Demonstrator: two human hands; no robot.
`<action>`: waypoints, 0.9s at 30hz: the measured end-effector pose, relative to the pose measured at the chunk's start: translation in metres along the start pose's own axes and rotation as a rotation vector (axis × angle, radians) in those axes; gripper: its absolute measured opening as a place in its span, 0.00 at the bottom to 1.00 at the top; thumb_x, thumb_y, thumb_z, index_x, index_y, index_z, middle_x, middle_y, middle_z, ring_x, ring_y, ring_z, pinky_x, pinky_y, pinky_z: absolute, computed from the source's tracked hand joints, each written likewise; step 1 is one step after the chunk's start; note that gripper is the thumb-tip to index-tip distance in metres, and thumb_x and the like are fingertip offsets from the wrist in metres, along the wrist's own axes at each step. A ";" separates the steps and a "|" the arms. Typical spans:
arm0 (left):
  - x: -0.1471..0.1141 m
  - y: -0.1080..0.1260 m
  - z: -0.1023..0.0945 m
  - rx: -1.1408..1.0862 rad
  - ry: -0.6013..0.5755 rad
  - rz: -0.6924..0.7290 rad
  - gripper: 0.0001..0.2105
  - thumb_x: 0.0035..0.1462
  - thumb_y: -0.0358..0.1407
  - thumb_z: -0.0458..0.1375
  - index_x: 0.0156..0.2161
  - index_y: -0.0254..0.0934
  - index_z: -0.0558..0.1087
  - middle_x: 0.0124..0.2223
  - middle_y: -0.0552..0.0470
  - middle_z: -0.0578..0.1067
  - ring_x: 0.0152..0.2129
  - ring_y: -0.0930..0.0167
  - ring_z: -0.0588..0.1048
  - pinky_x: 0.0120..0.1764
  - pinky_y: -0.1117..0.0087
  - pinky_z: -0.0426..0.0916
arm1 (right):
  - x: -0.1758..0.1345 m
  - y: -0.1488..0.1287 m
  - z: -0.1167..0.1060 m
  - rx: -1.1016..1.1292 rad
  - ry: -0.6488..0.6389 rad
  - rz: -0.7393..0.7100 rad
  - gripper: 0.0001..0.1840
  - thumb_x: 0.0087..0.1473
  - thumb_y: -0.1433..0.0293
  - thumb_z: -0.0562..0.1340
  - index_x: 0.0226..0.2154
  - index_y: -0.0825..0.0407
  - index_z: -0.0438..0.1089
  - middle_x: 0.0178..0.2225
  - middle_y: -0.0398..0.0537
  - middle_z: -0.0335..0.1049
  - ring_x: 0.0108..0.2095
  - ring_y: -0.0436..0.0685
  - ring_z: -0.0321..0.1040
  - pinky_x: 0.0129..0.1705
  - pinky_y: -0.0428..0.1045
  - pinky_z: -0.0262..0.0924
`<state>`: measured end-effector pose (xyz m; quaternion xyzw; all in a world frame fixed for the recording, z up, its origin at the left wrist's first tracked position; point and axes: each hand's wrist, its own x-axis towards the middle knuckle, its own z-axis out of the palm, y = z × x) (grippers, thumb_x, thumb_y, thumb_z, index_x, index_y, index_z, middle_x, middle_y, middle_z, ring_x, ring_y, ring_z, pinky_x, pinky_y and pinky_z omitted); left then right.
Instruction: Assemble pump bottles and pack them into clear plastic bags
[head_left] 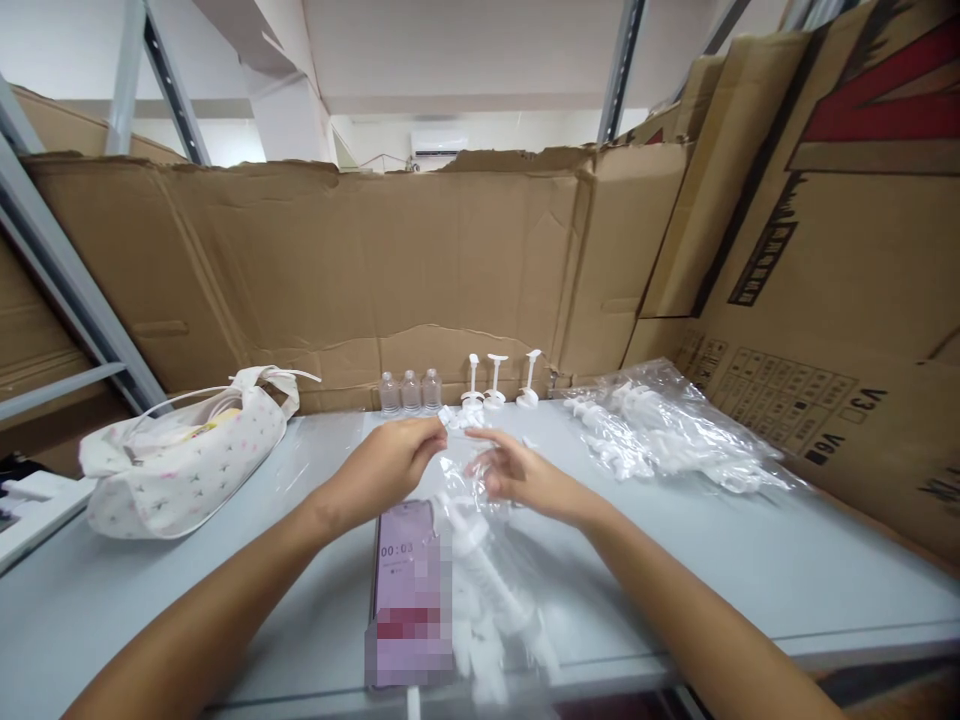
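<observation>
My left hand (394,462) and my right hand (517,472) meet over the middle of the grey table (750,560), both pinching the top of a clear plastic bag (487,560) that holds several white pump parts. The bag hangs down toward me and partly covers a phone (409,600) lying flat with a timer on its screen. Behind my hands, by the cardboard wall, stand three small clear bottles (410,392) and three upright white pump heads (495,382).
A white floral fabric bag (180,460) sits at the left. Clear bags of white pump parts (675,435) lie at the right. Brown cardboard sheets (375,260) wall in the back and right. A metal shelf post (60,270) slants at the left.
</observation>
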<state>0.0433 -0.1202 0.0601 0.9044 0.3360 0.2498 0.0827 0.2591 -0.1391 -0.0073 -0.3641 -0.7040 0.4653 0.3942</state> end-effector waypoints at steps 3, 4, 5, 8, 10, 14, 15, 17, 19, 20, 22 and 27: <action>0.003 0.002 -0.011 0.044 0.063 -0.018 0.11 0.62 0.33 0.46 0.29 0.38 0.65 0.27 0.56 0.71 0.25 0.73 0.68 0.29 0.72 0.59 | -0.003 -0.002 -0.003 -0.069 -0.220 0.090 0.46 0.44 0.53 0.66 0.61 0.48 0.48 0.43 0.52 0.66 0.39 0.57 0.66 0.41 0.54 0.61; 0.004 0.003 -0.014 0.062 0.078 -0.025 0.11 0.62 0.34 0.46 0.30 0.38 0.65 0.28 0.56 0.71 0.25 0.73 0.68 0.28 0.72 0.59 | -0.004 -0.003 -0.003 -0.078 -0.249 0.087 0.48 0.43 0.52 0.66 0.61 0.48 0.46 0.44 0.52 0.65 0.41 0.58 0.66 0.43 0.55 0.61; 0.005 0.002 -0.017 0.081 0.093 -0.031 0.10 0.62 0.34 0.46 0.30 0.38 0.66 0.28 0.56 0.72 0.25 0.72 0.69 0.28 0.72 0.59 | -0.006 -0.005 -0.001 -0.085 -0.263 0.073 0.50 0.42 0.52 0.66 0.62 0.48 0.44 0.45 0.53 0.64 0.43 0.60 0.65 0.45 0.55 0.59; 0.008 -0.003 -0.021 0.164 0.135 -0.047 0.09 0.62 0.36 0.47 0.33 0.39 0.68 0.32 0.56 0.75 0.28 0.70 0.72 0.30 0.71 0.61 | -0.010 -0.013 0.005 -0.144 -0.249 0.066 0.55 0.40 0.55 0.69 0.63 0.47 0.40 0.53 0.55 0.59 0.52 0.63 0.59 0.51 0.56 0.56; 0.010 -0.010 -0.020 0.255 0.156 -0.056 0.09 0.62 0.38 0.47 0.39 0.41 0.69 0.34 0.55 0.76 0.29 0.69 0.73 0.30 0.71 0.61 | -0.014 -0.019 0.009 -0.201 -0.181 0.118 0.52 0.43 0.57 0.68 0.63 0.47 0.40 0.51 0.55 0.60 0.51 0.63 0.60 0.50 0.56 0.58; 0.012 -0.025 -0.012 0.421 0.238 0.015 0.21 0.61 0.46 0.47 0.57 0.43 0.57 0.44 0.52 0.76 0.34 0.66 0.75 0.32 0.69 0.64 | -0.024 -0.033 0.002 -0.362 -0.032 0.206 0.44 0.48 0.58 0.65 0.61 0.48 0.44 0.46 0.54 0.65 0.44 0.63 0.66 0.43 0.56 0.63; 0.012 -0.029 -0.010 0.433 0.275 0.040 0.23 0.61 0.48 0.47 0.59 0.43 0.54 0.46 0.51 0.75 0.35 0.66 0.75 0.33 0.69 0.64 | -0.027 -0.037 -0.004 -0.427 0.009 0.204 0.43 0.48 0.58 0.64 0.60 0.48 0.44 0.46 0.55 0.64 0.44 0.63 0.65 0.43 0.56 0.63; 0.013 -0.036 -0.007 0.426 0.342 0.059 0.25 0.61 0.50 0.45 0.60 0.43 0.53 0.47 0.51 0.74 0.35 0.67 0.75 0.35 0.69 0.65 | -0.036 -0.043 -0.023 -0.547 0.113 0.178 0.40 0.49 0.58 0.63 0.60 0.46 0.45 0.50 0.56 0.62 0.48 0.65 0.64 0.44 0.56 0.62; 0.014 -0.045 -0.004 0.413 0.358 0.027 0.24 0.62 0.49 0.44 0.60 0.42 0.53 0.47 0.51 0.74 0.33 0.68 0.75 0.36 0.69 0.65 | -0.047 -0.046 -0.048 -0.631 0.259 0.162 0.39 0.50 0.57 0.62 0.59 0.45 0.46 0.54 0.56 0.59 0.52 0.67 0.60 0.46 0.57 0.62; 0.015 -0.049 -0.004 0.414 0.346 -0.001 0.23 0.62 0.47 0.44 0.60 0.42 0.53 0.47 0.50 0.73 0.34 0.68 0.74 0.37 0.68 0.65 | -0.052 -0.046 -0.062 -0.659 0.345 0.171 0.39 0.49 0.56 0.62 0.59 0.45 0.46 0.54 0.58 0.59 0.53 0.67 0.59 0.46 0.57 0.62; 0.019 -0.061 -0.001 0.433 0.299 -0.068 0.22 0.62 0.44 0.45 0.60 0.41 0.54 0.48 0.48 0.72 0.38 0.65 0.73 0.41 0.66 0.64 | -0.060 -0.043 -0.091 -0.672 0.511 0.253 0.40 0.49 0.56 0.62 0.60 0.48 0.45 0.51 0.62 0.62 0.49 0.68 0.64 0.41 0.55 0.64; 0.042 -0.106 0.013 0.423 0.166 -0.261 0.24 0.58 0.38 0.51 0.59 0.40 0.55 0.56 0.43 0.65 0.52 0.57 0.64 0.52 0.59 0.57 | -0.058 -0.017 -0.144 -0.701 0.730 0.503 0.41 0.48 0.60 0.61 0.60 0.55 0.46 0.49 0.71 0.63 0.33 0.64 0.71 0.30 0.54 0.64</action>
